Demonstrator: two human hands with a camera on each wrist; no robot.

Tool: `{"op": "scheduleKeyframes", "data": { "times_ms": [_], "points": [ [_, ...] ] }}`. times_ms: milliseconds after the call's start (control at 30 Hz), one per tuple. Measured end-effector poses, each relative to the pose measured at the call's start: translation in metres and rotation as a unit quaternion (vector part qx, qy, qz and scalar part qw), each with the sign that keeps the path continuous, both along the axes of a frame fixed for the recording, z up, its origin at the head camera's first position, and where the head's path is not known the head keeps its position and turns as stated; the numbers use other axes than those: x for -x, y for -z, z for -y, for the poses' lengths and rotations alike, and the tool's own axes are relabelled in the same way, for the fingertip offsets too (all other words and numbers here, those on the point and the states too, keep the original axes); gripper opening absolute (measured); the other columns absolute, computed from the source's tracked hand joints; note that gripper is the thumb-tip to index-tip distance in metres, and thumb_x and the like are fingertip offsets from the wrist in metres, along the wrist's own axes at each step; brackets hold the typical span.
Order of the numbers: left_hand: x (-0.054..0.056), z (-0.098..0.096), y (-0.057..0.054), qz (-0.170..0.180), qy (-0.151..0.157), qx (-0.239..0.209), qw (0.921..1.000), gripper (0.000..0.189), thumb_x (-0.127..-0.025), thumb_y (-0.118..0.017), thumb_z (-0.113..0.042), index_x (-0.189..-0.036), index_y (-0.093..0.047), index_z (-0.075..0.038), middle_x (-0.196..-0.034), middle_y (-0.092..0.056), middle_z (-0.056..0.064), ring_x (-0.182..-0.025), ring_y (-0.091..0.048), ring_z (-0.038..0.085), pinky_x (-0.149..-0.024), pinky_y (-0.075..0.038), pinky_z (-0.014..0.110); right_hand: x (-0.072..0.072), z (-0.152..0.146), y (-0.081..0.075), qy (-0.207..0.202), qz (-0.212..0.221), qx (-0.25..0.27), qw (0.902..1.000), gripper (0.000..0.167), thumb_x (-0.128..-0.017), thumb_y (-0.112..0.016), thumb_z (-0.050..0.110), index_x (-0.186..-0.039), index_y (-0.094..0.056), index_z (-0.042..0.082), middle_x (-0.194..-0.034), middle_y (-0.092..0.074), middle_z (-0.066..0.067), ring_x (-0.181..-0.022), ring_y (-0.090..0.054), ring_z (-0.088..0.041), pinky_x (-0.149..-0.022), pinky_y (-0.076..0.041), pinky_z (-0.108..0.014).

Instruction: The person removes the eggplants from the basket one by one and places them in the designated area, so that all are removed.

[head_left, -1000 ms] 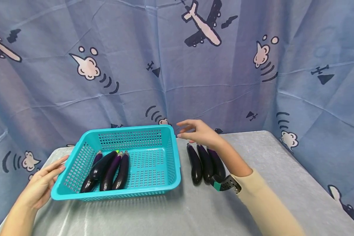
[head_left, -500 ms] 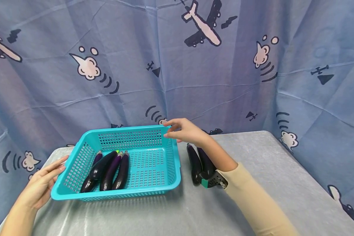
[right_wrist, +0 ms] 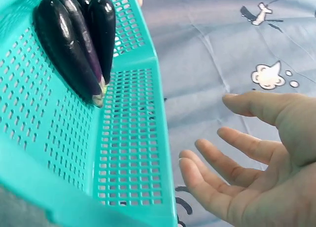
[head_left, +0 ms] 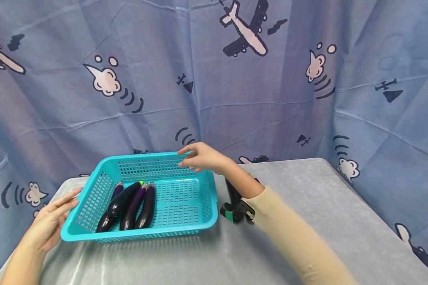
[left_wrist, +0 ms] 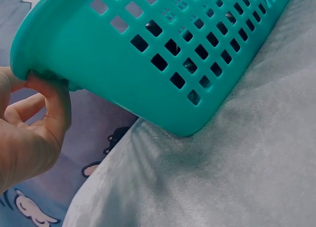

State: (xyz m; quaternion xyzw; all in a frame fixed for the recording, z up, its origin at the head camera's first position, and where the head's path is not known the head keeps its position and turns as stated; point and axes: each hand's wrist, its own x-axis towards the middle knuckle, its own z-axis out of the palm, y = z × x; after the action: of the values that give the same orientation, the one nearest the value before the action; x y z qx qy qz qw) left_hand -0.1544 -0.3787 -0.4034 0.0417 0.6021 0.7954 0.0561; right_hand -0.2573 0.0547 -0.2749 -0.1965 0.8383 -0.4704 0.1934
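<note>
A turquoise perforated plastic basket (head_left: 139, 236) stands on the table, with several dark purple eggplants (head_left: 128, 208) lying in its left half. My left hand (head_left: 51, 221) holds the basket's left end; in the left wrist view its fingers (left_wrist: 57, 101) curl under the rim. Over the far right corner of the basket hovers my right hand (head_left: 205, 158), fingers spread and nothing in them. The right wrist view shows that hand (right_wrist: 256, 163) just outside the rim. Another eggplant (head_left: 232, 192) on the table right of the basket is partly hidden by my right forearm.
The grey cloth-covered table (head_left: 324, 198) extends to the right, with a rounded far corner. A blue curtain (head_left: 214, 79) printed with airplanes and clouds hangs right behind it. A black strap (head_left: 237, 211) with a green patch is on my right wrist.
My right hand has moved left, from above the eggplants on the table to above the basket's far right corner. Its forearm now covers most of those eggplants. The left hand stays put.
</note>
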Motion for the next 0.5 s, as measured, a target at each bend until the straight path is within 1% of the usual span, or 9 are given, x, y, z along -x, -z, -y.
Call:
{"op": "scheduleKeyframes", "data": {
  "times_ms": [100,167,233,367,500],
  "points": [
    [-0.001,0.0,0.0,0.002,-0.005,0.004,1.0,0.051,-0.113,-0.04,-0.002,-0.128,-0.075,-0.036,-0.122,-0.068,-0.02,-0.099,-0.074,0.011,-0.074,-0.064,0.033,0.004,0.01,0.002,-0.01,0.001,0.005,0.9999,0.044,-0.102,-0.071,0.013,-0.145,-0.062,0.006,-0.127,-0.072,-0.014,-0.087,-0.063,-0.018,-0.075,-0.058,-0.028],
    [-0.001,0.0,-0.001,-0.001,-0.004,0.002,1.0,0.051,-0.113,-0.04,-0.002,-0.128,-0.075,-0.035,-0.123,-0.068,-0.02,-0.099,-0.073,0.011,-0.074,-0.064,0.033,0.006,0.016,0.004,-0.017,0.001,0.005,0.9998,0.045,-0.102,-0.071,0.013,-0.146,-0.062,0.005,-0.127,-0.072,-0.015,-0.085,-0.063,-0.017,-0.073,-0.057,-0.026],
    [0.0,0.0,0.0,-0.006,0.002,-0.004,1.0,0.052,-0.113,-0.039,-0.001,-0.13,-0.075,-0.034,-0.124,-0.067,-0.019,-0.1,-0.073,0.011,-0.074,-0.064,0.033,0.009,0.021,0.006,-0.021,0.003,0.003,0.9998,0.046,-0.102,-0.071,0.013,-0.147,-0.061,0.005,-0.128,-0.071,-0.015,-0.087,-0.064,-0.018,-0.075,-0.058,-0.027],
    [0.001,0.0,0.0,-0.011,0.008,-0.009,0.9999,0.052,-0.113,-0.038,-0.001,-0.131,-0.074,-0.034,-0.124,-0.067,-0.018,-0.101,-0.073,0.011,-0.075,-0.064,0.032,0.013,0.035,0.014,-0.028,0.004,-0.01,0.9995,0.046,-0.103,-0.071,0.015,-0.147,-0.061,0.006,-0.136,-0.068,-0.018,-0.097,-0.068,-0.023,-0.081,-0.061,-0.031],
    [0.0,0.0,0.0,-0.006,0.004,-0.007,1.0,0.051,-0.113,-0.039,-0.001,-0.13,-0.074,-0.034,-0.125,-0.067,-0.02,-0.101,-0.073,0.011,-0.075,-0.064,0.032,0.015,0.047,0.022,-0.045,-0.002,-0.013,0.9989,0.044,-0.103,-0.071,0.015,-0.145,-0.062,0.006,-0.136,-0.067,-0.019,-0.098,-0.066,-0.022,-0.08,-0.059,-0.031]
  ]
}}
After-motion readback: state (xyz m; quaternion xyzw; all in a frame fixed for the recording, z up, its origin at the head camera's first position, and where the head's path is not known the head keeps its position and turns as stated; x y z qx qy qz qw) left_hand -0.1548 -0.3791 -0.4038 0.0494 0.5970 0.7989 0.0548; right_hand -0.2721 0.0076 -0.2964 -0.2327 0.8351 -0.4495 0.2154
